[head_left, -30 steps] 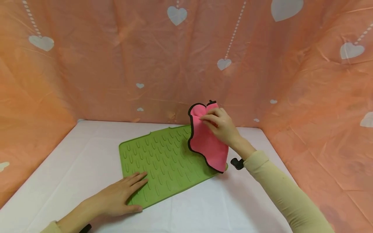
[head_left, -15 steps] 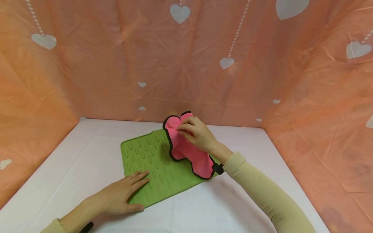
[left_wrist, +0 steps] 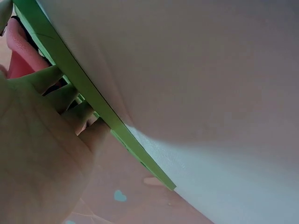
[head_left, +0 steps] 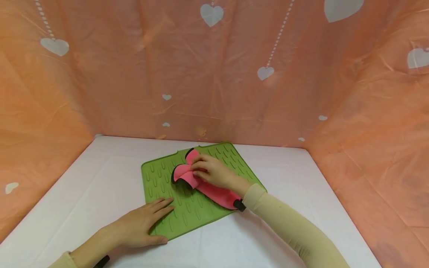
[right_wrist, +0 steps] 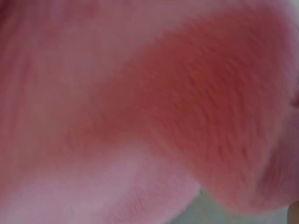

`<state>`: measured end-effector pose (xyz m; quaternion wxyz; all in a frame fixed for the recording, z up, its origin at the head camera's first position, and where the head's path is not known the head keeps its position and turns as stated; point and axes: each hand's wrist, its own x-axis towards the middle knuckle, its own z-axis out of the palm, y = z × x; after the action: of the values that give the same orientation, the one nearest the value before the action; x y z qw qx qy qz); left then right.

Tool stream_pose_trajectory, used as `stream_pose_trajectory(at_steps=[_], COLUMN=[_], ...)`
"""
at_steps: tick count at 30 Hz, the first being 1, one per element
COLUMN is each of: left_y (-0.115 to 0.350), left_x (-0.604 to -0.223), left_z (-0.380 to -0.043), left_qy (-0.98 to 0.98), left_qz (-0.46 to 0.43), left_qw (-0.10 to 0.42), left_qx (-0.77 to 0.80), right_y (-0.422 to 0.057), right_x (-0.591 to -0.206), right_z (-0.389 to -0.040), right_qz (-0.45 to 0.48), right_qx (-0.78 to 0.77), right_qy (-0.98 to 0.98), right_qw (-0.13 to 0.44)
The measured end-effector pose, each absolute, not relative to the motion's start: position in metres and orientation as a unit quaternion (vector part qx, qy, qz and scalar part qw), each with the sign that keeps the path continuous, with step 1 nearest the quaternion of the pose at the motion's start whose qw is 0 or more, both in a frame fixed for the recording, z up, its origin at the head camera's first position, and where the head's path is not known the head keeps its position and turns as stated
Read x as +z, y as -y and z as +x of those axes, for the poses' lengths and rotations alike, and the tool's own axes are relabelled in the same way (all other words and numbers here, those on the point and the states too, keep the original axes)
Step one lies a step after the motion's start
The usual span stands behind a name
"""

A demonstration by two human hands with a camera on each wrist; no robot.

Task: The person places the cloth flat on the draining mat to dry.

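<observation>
A pink cloth [head_left: 218, 194] with black edging is bunched over the middle of a green ridged mat [head_left: 197, 216]. My right hand [head_left: 214, 173] pinches the cloth near its far end, and folds of it stick out past the fingertips. Pink fabric [right_wrist: 187, 102] fills most of the right wrist view, close and blurred. My left hand [head_left: 140, 225] lies on the mat's near left corner with fingers spread, the thumb along the near edge. In the left wrist view the fingers [left_wrist: 63, 98] of that hand reach over the mat's rim [left_wrist: 88, 88], the cloth beyond them.
The mat rests at a slant on a white-covered table [head_left: 281, 227]. Orange sheeting with pale hearts [head_left: 212, 15] rises at the back and both sides. A black wrist strap piece [head_left: 239, 204] hangs under the right sleeve [head_left: 285, 219].
My right hand has brought the cloth leftward and down across the mat, and the cloth has gone from hanging spread to bunched. My left hand has stayed on the corner.
</observation>
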<state>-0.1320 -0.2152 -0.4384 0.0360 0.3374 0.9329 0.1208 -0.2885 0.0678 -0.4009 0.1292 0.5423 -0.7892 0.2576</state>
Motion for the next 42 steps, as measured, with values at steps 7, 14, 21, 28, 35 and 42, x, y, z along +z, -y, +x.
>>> stream_pose_trajectory(at_steps=[7,14,21,28,35,42], left_y=[0.214,0.214,0.211,0.208,0.202,0.197], left_x=[-0.437,-0.433,-0.417,-0.405,-0.411,-0.42], left_z=[-0.131,-0.139,-0.16,-0.206,-0.253,-0.264], left_qy=[-0.932,-0.933,-0.938,-0.945,-0.928,-0.92], left_qz=[0.334,0.333,0.308,0.235,0.202,0.191], left_qw=[0.052,0.062,0.038,-0.025,0.02,0.059], left_qx=[0.128,0.122,0.156,0.227,0.313,0.336], right_y=[-0.061,-0.057,-0.062,-0.073,-0.085,-0.081], right_x=[-0.415,-0.42,-0.408,-0.393,-0.396,-0.41], right_z=[-0.287,-0.29,-0.29,-0.299,-0.307,-0.308], right_qz=[0.513,0.501,0.463,0.36,0.266,0.271], right_qx=[0.215,0.177,0.269,0.4,0.412,0.398], right_qy=[0.831,0.842,0.836,0.839,0.856,0.86], right_qw=[-0.02,-0.095,-0.12,-0.086,-0.162,-0.167])
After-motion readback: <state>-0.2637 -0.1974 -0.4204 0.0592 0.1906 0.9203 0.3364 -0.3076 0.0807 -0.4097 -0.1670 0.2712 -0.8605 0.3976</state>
